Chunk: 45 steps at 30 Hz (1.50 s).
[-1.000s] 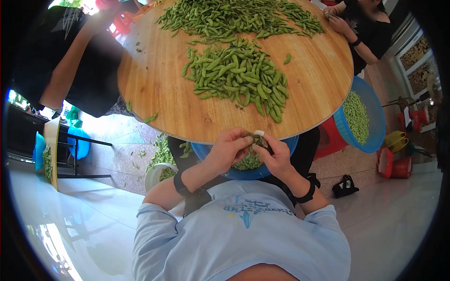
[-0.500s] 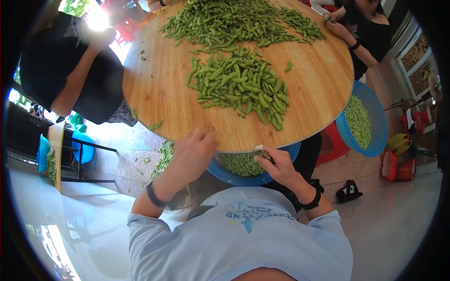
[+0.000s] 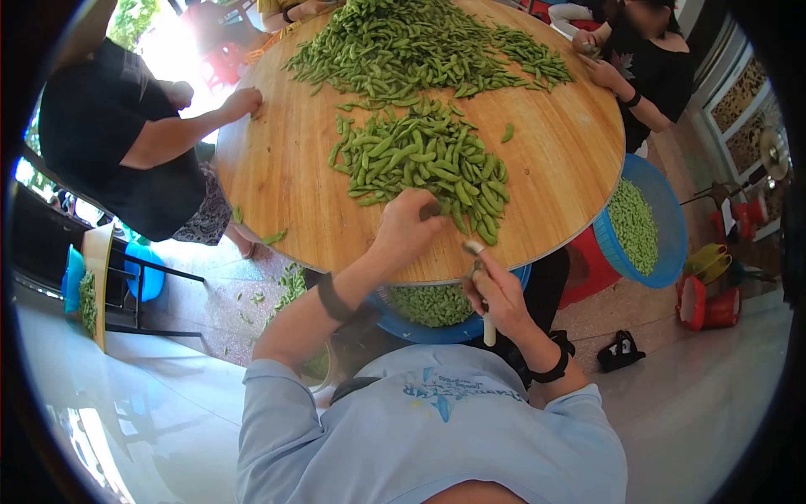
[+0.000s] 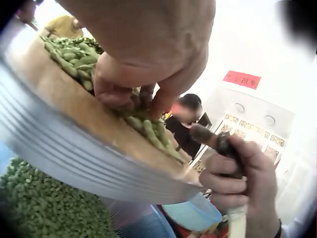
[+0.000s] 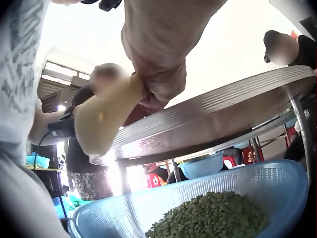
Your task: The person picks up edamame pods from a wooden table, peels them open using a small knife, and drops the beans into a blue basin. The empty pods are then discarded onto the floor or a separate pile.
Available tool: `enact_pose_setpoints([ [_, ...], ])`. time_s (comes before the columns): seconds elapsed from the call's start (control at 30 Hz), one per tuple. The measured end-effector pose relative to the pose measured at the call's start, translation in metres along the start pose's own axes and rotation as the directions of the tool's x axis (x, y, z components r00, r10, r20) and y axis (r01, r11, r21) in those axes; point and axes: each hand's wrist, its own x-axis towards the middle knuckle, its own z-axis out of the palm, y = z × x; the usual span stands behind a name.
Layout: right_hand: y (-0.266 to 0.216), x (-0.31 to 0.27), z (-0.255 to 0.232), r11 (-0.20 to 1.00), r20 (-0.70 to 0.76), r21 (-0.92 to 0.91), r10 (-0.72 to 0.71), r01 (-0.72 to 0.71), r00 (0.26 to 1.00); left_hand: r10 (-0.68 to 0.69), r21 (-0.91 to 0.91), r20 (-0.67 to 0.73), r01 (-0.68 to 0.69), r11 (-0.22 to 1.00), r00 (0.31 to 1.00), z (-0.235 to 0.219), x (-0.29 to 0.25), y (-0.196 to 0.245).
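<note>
round and wooden, the table [image 3: 294, 168] fills the upper half of the head view, its metal-banded edge just in front of the person in the pale blue shirt. on it, the left hand's fingertips [image 4: 116, 96] are curled down into the near edge of the smaller pile of green pods [image 3: 420, 160], pinching at pods there; the left wrist view shows the tips pressed among the pods close to the table's rim. the left hand [image 3: 409, 223] itself lies knuckles-up on the wood, a dark band on its wrist.

the right hand [image 3: 495, 294] hangs just off the table's edge, well below the left, its fingers wrapped round a small tool with a pale handle [image 3: 488, 326]; the handle sticks out beneath the fist, and the dark working end [image 4: 213, 139] pokes up past the thumb. what kind of tool it is cannot be told.

under both hands, partly tucked beneath the table, sits a blue basket [image 3: 457, 329] holding shelled green beans [image 3: 432, 304]. a second blue basket [image 3: 667, 214] of beans stands to the right of the table. a larger heap of pods [image 3: 403, 46] covers the far side of the wood. other people sit around the table, one in black at the left with a hand on the wood, one in black at the far right.
</note>
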Motion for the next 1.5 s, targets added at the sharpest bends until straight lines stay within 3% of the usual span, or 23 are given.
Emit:
enact_pose_setpoints([
  [0.07, -0.005, 0.004, 0.002, 0.994, -0.092, 0.103, -0.030, 0.040, 0.995, 0.057, -0.090, -0.005, -0.057, 0.994, 0.998, -0.005, -0.014, 0.006],
  [0.13, -0.005, 0.007, 0.004, 0.985, -0.081, 0.171, -0.016, 0.030, 0.997, -0.146, -0.518, 0.246, 0.258, 0.815, 0.958, -0.013, -0.029, 0.024],
  [0.27, 0.001, 0.007, 0.008, 0.965, 0.039, 0.261, 0.015, -0.024, 0.999, -0.150, -0.591, 0.257, 0.278, 0.757, 0.955, -0.012, -0.047, 0.025],
  [0.33, 0.004, 0.007, 0.011, 0.946, 0.058, 0.320, 0.035, -0.052, 0.998, -0.149, -0.666, 0.326, 0.339, 0.665, 0.934, -0.011, -0.051, 0.020],
  [0.47, 0.008, 0.006, 0.017, 0.908, 0.088, 0.413, 0.038, -0.071, 0.995, -0.204, -0.715, 0.324, 0.380, 0.586, 0.924, -0.010, -0.054, 0.017],
  [0.77, 0.014, 0.007, 0.015, 0.943, 0.078, 0.333, -0.046, 0.017, 0.996, -0.172, -0.774, 0.278, 0.326, 0.543, 0.945, -0.006, -0.063, 0.005],
  [0.83, 0.010, 0.007, 0.015, 0.942, 0.071, 0.336, -0.042, 0.016, 0.997, -0.131, -0.789, 0.417, 0.429, 0.439, 0.900, -0.006, -0.060, -0.001],
  [0.87, 0.008, 0.006, 0.016, 0.939, 0.061, 0.342, -0.038, 0.015, 0.997, -0.134, -0.789, 0.416, 0.431, 0.437, 0.899, -0.007, -0.059, -0.001],
  [0.93, 0.000, 0.003, 0.015, 0.915, 0.096, 0.402, 0.003, -0.042, 0.995, -0.070, -0.816, 0.539, 0.541, 0.205, 0.840, -0.007, -0.057, -0.002],
  [0.97, -0.002, 0.002, 0.013, 0.884, 0.130, 0.457, 0.040, -0.095, 0.991, -0.070, -0.816, 0.539, 0.541, 0.205, 0.840, -0.008, -0.057, -0.004],
  [1.0, -0.002, 0.002, 0.009, 0.884, 0.129, 0.457, 0.041, -0.096, 0.991, 0.007, -0.781, 0.620, 0.617, 0.098, 0.784, -0.008, -0.057, -0.009],
  [1.03, -0.002, 0.003, 0.005, 0.817, 0.222, 0.546, 0.070, -0.184, 0.972, 0.093, -0.724, 0.687, 0.690, -0.002, 0.721, -0.007, -0.058, -0.014],
  [1.07, -0.001, 0.002, 0.003, 0.735, 0.315, 0.620, 0.086, -0.274, 0.945, 0.092, -0.721, 0.690, 0.693, -0.002, 0.718, -0.005, -0.060, -0.015],
  [1.13, 0.004, 0.000, 0.002, 0.710, 0.306, 0.643, 0.105, -0.287, 0.946, 0.192, -0.665, 0.709, 0.734, -0.139, 0.678, 0.000, -0.063, -0.015],
  [1.17, 0.005, 0.001, 0.001, 0.685, 0.298, 0.665, 0.122, -0.298, 0.947, 0.192, -0.667, 0.708, 0.732, -0.138, 0.680, 0.000, -0.063, -0.013],
  [1.2, 0.006, 0.000, 0.002, 0.684, 0.296, 0.667, 0.120, -0.295, 0.948, 0.030, -0.777, 0.609, 0.588, 0.226, 0.793, -0.001, -0.063, -0.006],
  [1.23, 0.007, 0.000, 0.004, 0.667, 0.242, 0.689, 0.158, -0.284, 0.957, -0.066, -0.715, 0.439, 0.393, 0.578, 0.896, -0.002, -0.063, -0.001],
  [1.27, 0.007, 0.000, 0.005, 0.651, 0.190, 0.709, 0.196, -0.273, 0.962, -0.066, -0.715, 0.439, 0.394, 0.577, 0.896, -0.003, -0.066, 0.003],
  [1.3, 0.007, 0.000, 0.004, 0.650, 0.191, 0.708, 0.197, -0.274, 0.961, 0.109, -0.521, 0.196, 0.010, 0.854, 0.975, -0.003, -0.069, 0.006],
  [1.33, 0.005, 0.000, 0.005, 0.633, 0.217, 0.716, 0.201, -0.296, 0.955, 0.359, -0.165, 0.023, -0.351, 0.922, 0.933, -0.004, -0.071, 0.008],
  [1.37, 0.005, 0.000, 0.005, 0.615, 0.241, 0.723, 0.203, -0.315, 0.949, 0.357, -0.163, 0.025, -0.349, 0.923, 0.934, -0.007, -0.072, 0.010],
  [1.43, 0.005, 0.001, 0.006, 0.594, 0.246, 0.734, 0.221, -0.331, 0.944, 0.588, 0.218, 0.032, -0.580, 0.785, 0.808, -0.012, -0.072, 0.014],
  [1.5, 0.007, 0.000, 0.006, 0.574, 0.251, 0.743, 0.239, -0.345, 0.938, 0.556, 0.213, 0.052, -0.554, 0.805, 0.829, -0.012, -0.074, 0.016],
])
